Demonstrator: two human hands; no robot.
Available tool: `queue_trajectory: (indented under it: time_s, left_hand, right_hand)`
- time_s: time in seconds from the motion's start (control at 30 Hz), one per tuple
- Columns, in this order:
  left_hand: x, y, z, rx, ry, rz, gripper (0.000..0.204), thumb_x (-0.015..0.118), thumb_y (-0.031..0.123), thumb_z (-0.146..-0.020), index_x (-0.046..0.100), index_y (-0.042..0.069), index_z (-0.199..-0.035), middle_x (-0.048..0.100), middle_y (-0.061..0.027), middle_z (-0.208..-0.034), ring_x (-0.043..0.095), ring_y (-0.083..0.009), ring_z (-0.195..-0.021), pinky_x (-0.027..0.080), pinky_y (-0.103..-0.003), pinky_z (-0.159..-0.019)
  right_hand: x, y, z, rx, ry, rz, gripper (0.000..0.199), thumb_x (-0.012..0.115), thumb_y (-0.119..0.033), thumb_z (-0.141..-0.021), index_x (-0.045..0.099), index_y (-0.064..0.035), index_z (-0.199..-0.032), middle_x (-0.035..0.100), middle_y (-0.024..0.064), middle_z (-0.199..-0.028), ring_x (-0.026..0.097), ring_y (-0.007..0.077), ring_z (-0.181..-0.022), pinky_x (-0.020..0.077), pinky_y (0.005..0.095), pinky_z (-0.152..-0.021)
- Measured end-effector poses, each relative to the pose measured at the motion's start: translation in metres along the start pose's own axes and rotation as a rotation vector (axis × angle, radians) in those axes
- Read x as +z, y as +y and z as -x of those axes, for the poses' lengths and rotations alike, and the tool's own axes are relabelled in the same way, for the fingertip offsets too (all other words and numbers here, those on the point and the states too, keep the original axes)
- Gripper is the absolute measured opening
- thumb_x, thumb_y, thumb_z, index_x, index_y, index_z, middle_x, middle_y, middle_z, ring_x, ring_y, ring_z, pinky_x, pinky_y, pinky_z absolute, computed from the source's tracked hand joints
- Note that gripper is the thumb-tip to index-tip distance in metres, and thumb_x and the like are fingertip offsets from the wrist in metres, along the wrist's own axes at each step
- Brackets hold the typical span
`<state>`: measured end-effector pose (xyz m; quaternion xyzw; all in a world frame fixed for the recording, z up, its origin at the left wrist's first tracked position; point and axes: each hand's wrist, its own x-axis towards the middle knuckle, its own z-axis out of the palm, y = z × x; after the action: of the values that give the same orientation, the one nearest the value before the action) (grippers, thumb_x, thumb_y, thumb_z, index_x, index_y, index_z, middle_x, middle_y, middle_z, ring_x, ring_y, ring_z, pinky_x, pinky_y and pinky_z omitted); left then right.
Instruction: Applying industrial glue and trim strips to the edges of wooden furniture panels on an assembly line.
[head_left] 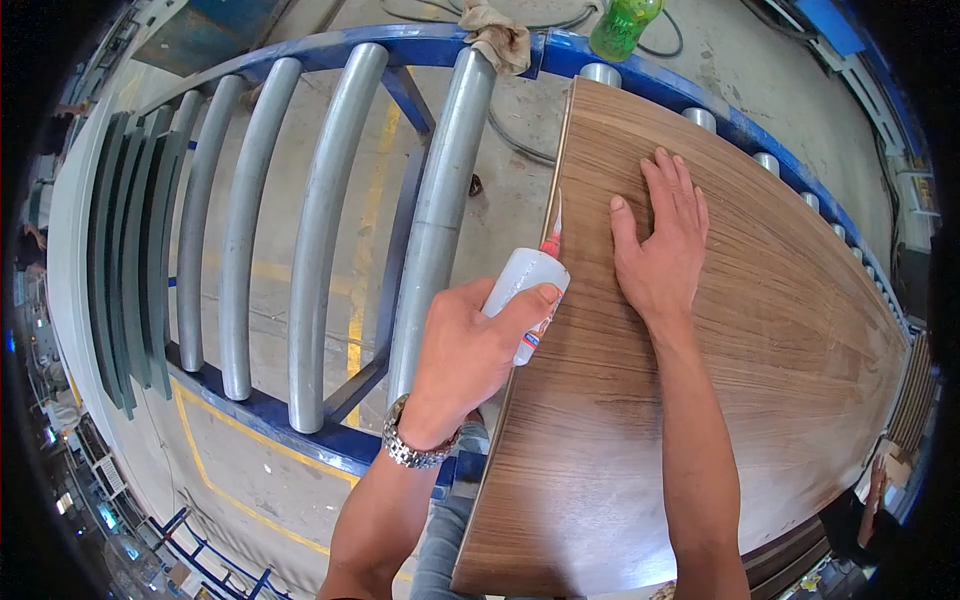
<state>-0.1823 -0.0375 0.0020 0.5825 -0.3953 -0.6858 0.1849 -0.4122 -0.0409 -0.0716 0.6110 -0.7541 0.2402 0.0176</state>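
Left hand [470, 345] is wrapped tight around a small white glue bottle [524, 292], thumb across its body, the red nozzle [551, 243] aimed up along the left edge of the wood-grain panel [700, 420]. There's a metal wristwatch [418, 450] on that wrist. Right hand [662, 240] lies open and flat on the panel's face, fingers together and stretched away from the person, just beside the bottle. The panel is a long brown laminate board resting across a roller conveyor; its far end reaches the blue frame [640, 72]. To the left, bare grey steel rollers [325, 240] span the frame, with concrete floor [270, 470] and yellow floor lines showing between them. A crumpled tan rag [500, 35] hangs over the far rail, and a green plastic bottle [622, 25] stands just beyond it. Dark grey strips [130, 260] are stacked at the far left.
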Motion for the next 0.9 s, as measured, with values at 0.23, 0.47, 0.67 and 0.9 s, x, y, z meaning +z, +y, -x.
queue_trajectory:
  time_s: [0.23, 0.47, 0.67, 0.9]
  left_hand:
    - [-0.001, -0.001, 0.003, -0.008, 0.006, -0.020, 0.044, 0.081, 0.036, -0.100, 0.079, -0.007, -0.110, 0.075, -0.0030, -0.089, 0.062, -0.0056, -0.077, 0.045, -0.025, -0.066]
    - [-0.001, -0.006, 0.006, 0.006, 0.005, -0.004, 0.044, 0.080, 0.037, -0.101, 0.079, -0.006, -0.110, 0.074, -0.0022, -0.087, 0.060, -0.0048, -0.074, 0.044, -0.025, -0.063]
    - [-0.001, -0.005, 0.009, 0.020, 0.021, 0.005, 0.042, 0.080, 0.037, -0.101, 0.080, -0.004, -0.108, 0.071, -0.0004, -0.081, 0.056, -0.0033, -0.065, 0.038, -0.023, -0.052]
    - [-0.001, -0.009, 0.012, 0.003, 0.007, 0.039, 0.042, 0.081, 0.038, -0.101, 0.078, -0.003, -0.109, 0.068, 0.0008, -0.077, 0.053, -0.0028, -0.058, 0.036, -0.023, -0.048]
  right_hand:
    - [0.000, 0.000, -0.001, -0.002, 0.003, -0.001, 0.053, 0.069, -0.030, -0.103, 0.063, -0.0043, -0.149, 0.056, 0.0119, -0.164, 0.044, 0.0325, -0.158, 0.0272, 0.0517, -0.133]
    - [0.002, 0.001, 0.000, -0.006, 0.011, 0.004, 0.052, 0.069, -0.030, -0.103, 0.063, -0.0041, -0.148, 0.056, 0.0121, -0.164, 0.045, 0.0323, -0.158, 0.0277, 0.0518, -0.132]
    - [0.002, 0.000, -0.001, -0.004, 0.008, 0.006, 0.053, 0.070, -0.030, -0.103, 0.063, -0.0041, -0.148, 0.056, 0.0123, -0.164, 0.045, 0.0327, -0.157, 0.0278, 0.0518, -0.132]
    - [0.001, 0.001, 0.000, -0.013, 0.021, 0.004, 0.052, 0.070, -0.030, -0.103, 0.064, -0.0037, -0.148, 0.057, 0.0132, -0.163, 0.046, 0.0333, -0.157, 0.0281, 0.0519, -0.132]
